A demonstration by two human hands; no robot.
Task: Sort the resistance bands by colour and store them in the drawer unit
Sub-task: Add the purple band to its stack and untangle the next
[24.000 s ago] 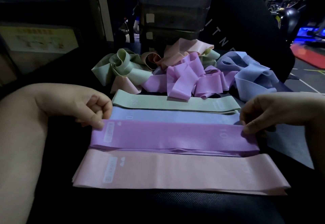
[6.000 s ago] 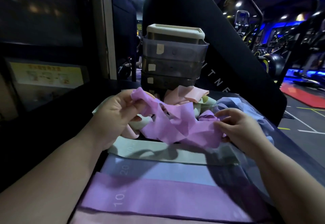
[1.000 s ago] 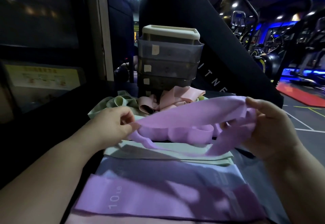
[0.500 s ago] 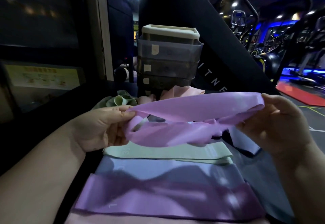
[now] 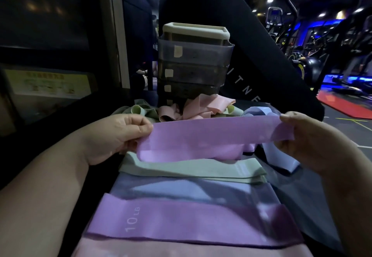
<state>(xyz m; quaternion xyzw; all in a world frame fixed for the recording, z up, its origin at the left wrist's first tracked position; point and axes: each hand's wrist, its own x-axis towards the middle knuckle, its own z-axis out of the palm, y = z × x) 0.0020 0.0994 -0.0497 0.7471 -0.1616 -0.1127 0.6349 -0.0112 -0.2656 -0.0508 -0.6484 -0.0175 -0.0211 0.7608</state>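
One purple band [image 5: 217, 133], outstretched, midair

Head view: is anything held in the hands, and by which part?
A purple band, spread between both hands: left hand pinches its left end, right hand its right end.

The dark counter [image 5: 298, 200] carries a green band [image 5: 201, 171], blue band [image 5: 181, 191], purple band [image 5: 191, 224] and pink band [image 5: 181, 250] laid flat, then a band heap [image 5: 201, 107] and the drawers [image 5: 193, 65].
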